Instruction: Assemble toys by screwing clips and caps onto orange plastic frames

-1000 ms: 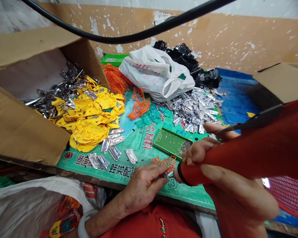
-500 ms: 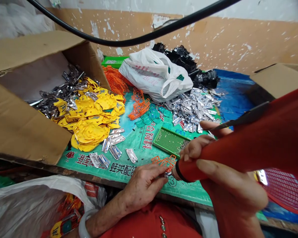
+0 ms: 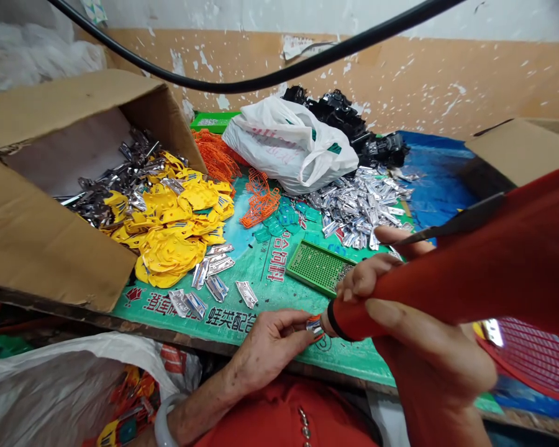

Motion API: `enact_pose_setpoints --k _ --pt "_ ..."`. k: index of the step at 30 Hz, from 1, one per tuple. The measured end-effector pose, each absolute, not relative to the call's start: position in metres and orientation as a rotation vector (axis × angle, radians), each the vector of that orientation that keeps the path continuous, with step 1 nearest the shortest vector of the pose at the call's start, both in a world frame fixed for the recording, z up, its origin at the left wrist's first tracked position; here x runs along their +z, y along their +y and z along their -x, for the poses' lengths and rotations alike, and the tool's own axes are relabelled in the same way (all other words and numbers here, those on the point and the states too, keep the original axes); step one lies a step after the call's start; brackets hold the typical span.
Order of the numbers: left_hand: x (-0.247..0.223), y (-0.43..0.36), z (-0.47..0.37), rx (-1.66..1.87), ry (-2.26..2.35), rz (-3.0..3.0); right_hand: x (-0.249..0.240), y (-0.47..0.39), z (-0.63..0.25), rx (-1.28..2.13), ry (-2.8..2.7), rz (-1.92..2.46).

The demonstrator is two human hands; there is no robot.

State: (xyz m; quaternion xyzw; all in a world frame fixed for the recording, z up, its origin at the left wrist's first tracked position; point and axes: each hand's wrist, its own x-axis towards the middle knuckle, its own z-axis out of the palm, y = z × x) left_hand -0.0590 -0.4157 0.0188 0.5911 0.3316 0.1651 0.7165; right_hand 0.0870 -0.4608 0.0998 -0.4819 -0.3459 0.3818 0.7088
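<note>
Think of a clock with the small silver and orange piece (image 3: pixel 315 327) in the middle. The left hand (image 3: pixel 271 346) comes in from the eight o'clock side and pinches this piece between its thumb and fingers, low over the green sheet (image 3: pixel 358 363) on the table. The right hand (image 3: pixel 447 357) is at three o'clock, curled tight around a fat red tool (image 3: pixel 475 273). The tool's nose points at nine o'clock and is right at the piece, but I can't tell if they touch. At twelve o'clock, near the tool, is a green tray (image 3: pixel 314 264) with tiny shiny bits in its right end. At ten o'clock one silver plate (image 3: pixel 246 294) lies by itself, and past it are some more silver plates (image 3: pixel 209 273). Farther out, between ten and eleven, a big heap of yellow parts (image 3: pixel 181 217) spills from the cardboard box (image 3: pixel 51 248). At eleven o'clock there are orange net parts (image 3: pixel 259 202), with see-through blue-green parts (image 3: pixel 284 214) next to them. Well apart, close to twelve, sits a white bag (image 3: pixel 284 146), with black parts (image 3: pixel 340 112) piled behind it. A big heap of silver parts (image 3: pixel 358 205) is toward one o'clock. Far over at three o'clock is a red net thing (image 3: pixel 531 354), partly hidden by the right hand. Between eight and nine, low down, is a cloudy plastic bag (image 3: pixel 65 372).
</note>
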Motion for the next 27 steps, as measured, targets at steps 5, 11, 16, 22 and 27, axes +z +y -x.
enact_pose_setpoints --k 5,11,16,22,27 --pt "0.021 -0.414 0.057 0.309 0.784 -1.241 0.098 -0.462 -0.087 0.848 -0.789 1.069" --pt "0.024 -0.414 0.055 0.321 0.877 -1.108 0.101 -0.461 -0.086 0.819 -0.788 1.056" --pt "0.015 -0.414 0.058 0.411 0.931 -1.046 0.104 -0.454 -0.088 0.808 -0.773 1.048" --pt "0.023 -0.412 0.058 0.387 0.714 -1.039 0.107 -0.446 -0.088 0.788 -0.764 1.003" --pt "0.026 -0.41 0.058 0.364 0.751 -1.147 0.108 -0.444 -0.088 0.77 -0.835 1.03"
